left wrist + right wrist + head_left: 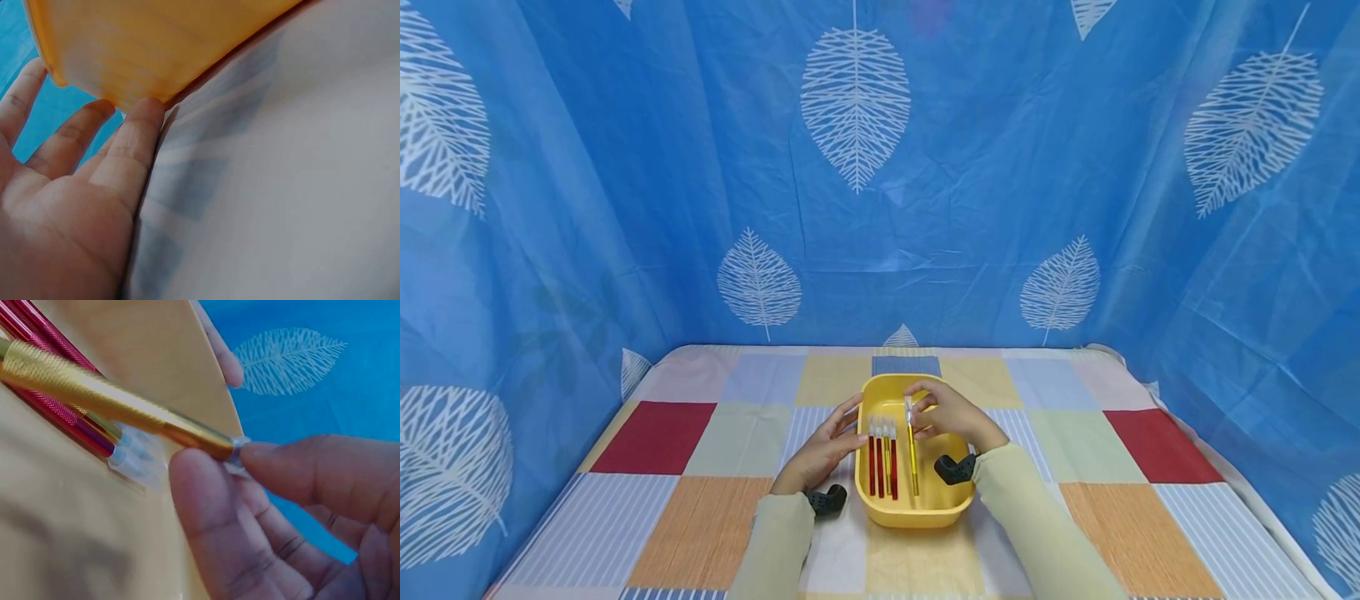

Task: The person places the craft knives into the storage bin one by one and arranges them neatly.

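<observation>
A yellow plastic basin (917, 518) stands in front of me. Inside it, along the left, several capped craft knives lie in a row; red-handled knives (872, 467) flank a gold-handled one (887, 471). My right hand (951, 412) pinches another gold craft knife (125, 403) between thumb and fingers, at its clear-capped end. The knife slants over the row in the right wrist view, its knurled handle pointing away from the hand. My left hand (69, 206) touches the outer left wall of the basin with its fingertips, fingers fairly straight.
A patchwork-patterned cloth (760, 375) covers the table under the basin. Blue curtains (925, 233) with white leaf prints close off the back and both sides. A black wrist device (955, 469) sits on each wrist.
</observation>
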The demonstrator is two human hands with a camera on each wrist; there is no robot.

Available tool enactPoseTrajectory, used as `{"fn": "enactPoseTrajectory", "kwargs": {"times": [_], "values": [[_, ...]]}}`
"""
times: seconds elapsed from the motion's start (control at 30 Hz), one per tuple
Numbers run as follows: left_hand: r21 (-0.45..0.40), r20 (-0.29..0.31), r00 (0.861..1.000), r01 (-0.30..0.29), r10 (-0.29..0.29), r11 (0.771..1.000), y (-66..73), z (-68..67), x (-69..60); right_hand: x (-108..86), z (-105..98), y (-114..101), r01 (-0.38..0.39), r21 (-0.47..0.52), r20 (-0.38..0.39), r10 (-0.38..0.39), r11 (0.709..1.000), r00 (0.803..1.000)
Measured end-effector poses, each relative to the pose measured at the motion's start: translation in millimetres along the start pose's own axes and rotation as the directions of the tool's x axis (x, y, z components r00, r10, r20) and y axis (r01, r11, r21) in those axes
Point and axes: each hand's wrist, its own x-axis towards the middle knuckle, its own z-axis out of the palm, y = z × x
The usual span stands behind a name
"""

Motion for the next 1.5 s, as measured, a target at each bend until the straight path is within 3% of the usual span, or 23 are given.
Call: {"fn": "enactPoseTrajectory", "kwargs": {"times": [0.33,0.77,1.0,1.5], "values": [[-0.003,0.01,1.0,-0.007,0.007,1.0,-1.8,-0.4,1.3,10.1,12.8,0.4,-0.1,-0.031,-0.019,0.1,0.994,0.995],[-0.011,0.002,1.0,0.005,-0.005,1.0,-2.8,-0.7,0.1,16.5,26.9,0.8,-0.194,-0.206,-0.092,0.179,0.959,0.98],[0.001,0.009,1.0,0.0,-0.001,1.0,-0.7,-0.9,-0.7,19.1,30.8,4.7,-0.275,-0.1,-0.086,0.267,0.956,0.96],[-0.016,-0.005,1.0,0.014,-0.014,1.0,0.0,-0.2,-0.1,24.3,33.0,5.7,-0.312,-0.126,-0.125,0.297,0.942,0.947]]}}
